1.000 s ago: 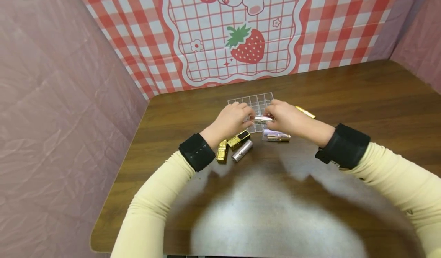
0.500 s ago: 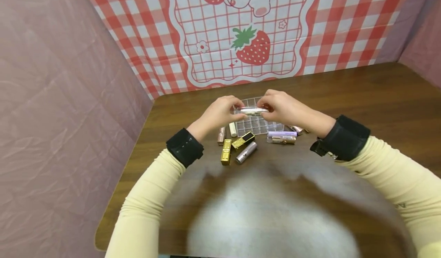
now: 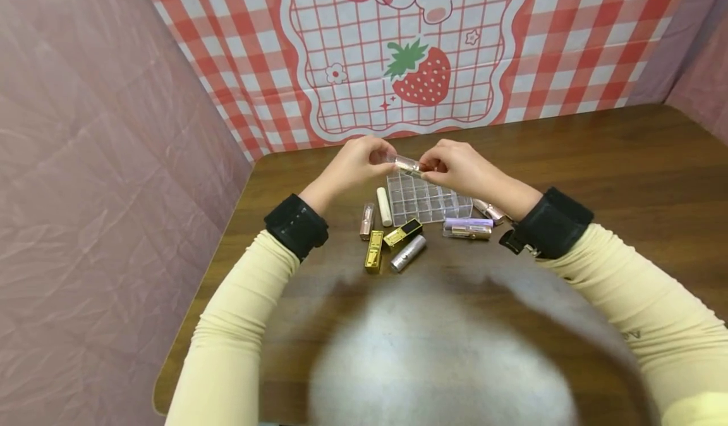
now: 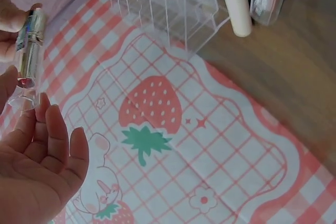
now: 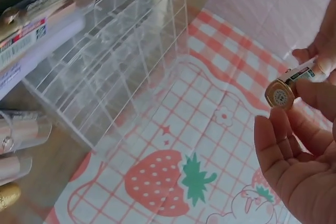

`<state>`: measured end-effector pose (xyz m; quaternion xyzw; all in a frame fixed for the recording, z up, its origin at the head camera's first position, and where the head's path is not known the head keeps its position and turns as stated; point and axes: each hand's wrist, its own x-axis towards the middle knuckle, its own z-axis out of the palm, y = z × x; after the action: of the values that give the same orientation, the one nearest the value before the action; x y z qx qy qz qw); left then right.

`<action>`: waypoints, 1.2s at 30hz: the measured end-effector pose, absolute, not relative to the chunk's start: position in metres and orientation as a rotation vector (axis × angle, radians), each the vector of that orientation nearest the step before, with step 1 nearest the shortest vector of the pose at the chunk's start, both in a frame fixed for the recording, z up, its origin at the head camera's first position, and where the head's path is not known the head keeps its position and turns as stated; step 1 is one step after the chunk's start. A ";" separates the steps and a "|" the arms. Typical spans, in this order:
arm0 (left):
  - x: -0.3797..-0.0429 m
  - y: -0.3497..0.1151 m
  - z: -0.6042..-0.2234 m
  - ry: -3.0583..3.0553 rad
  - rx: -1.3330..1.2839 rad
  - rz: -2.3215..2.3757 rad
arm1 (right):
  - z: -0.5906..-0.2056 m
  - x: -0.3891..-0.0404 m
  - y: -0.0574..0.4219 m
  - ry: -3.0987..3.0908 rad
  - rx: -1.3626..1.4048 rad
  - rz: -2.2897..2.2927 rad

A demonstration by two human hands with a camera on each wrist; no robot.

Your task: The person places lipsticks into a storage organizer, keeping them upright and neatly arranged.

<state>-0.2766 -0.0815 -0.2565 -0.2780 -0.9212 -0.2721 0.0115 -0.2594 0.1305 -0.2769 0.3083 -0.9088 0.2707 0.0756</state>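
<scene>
A lipstick [image 3: 407,165] with a shiny metallic body and a clear cap is held up between both hands, over the back of the clear divided organizer [image 3: 428,200]. My left hand [image 3: 357,164] pinches the clear cap end. A bit of red shows inside the cap on the lipstick [image 4: 30,48] in the left wrist view. My right hand [image 3: 457,165] grips the other end with thumb and fingers. In the right wrist view, the lipstick's round base [image 5: 280,95] carries a small label and faces the camera.
Left of the organizer lie a white tube [image 3: 383,206] and a rosy lipstick [image 3: 366,221]. In front are gold lipsticks [image 3: 374,251] and a silver tube [image 3: 408,253]. A purple tube [image 3: 469,222] and more lipsticks lie at its right. A checked strawberry cloth [image 3: 421,78] hangs behind.
Both hands have lifted the lipstick up and slightly left, away from the organizer. It has gone from level to tilted, its left end higher, uncovering the organizer and the white tube.
</scene>
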 end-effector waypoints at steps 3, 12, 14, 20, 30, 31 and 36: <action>-0.283 -0.080 -0.252 -2.874 -0.861 -0.808 | -0.277 -0.261 0.135 -2.749 0.861 0.802; -0.307 -0.081 -0.249 -2.958 -0.772 -0.526 | -0.283 -0.263 0.149 -2.762 0.851 0.738; -0.314 -0.081 -0.252 -2.951 -0.768 -0.471 | -0.285 -0.263 0.152 -2.772 0.851 0.729; -0.328 -0.077 -0.260 -2.944 -0.761 -0.349 | -0.292 -0.262 0.158 -2.812 0.850 0.725; -0.335 -0.065 -0.266 -2.990 -0.831 -0.081 | -0.296 -0.263 0.164 -2.805 0.846 0.757; -0.336 -0.064 -0.266 -2.992 -0.832 -0.064 | -0.296 -0.263 0.164 -2.805 0.848 0.756; -0.340 -0.062 -0.272 -3.003 -0.873 -0.028 | -0.297 -0.263 0.167 -2.808 0.853 0.731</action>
<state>-0.3403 -0.0623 -0.2723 -0.2792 -0.9602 -0.0088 0.0069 -0.2627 0.1667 -0.2971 0.2815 -0.9269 0.2414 0.0585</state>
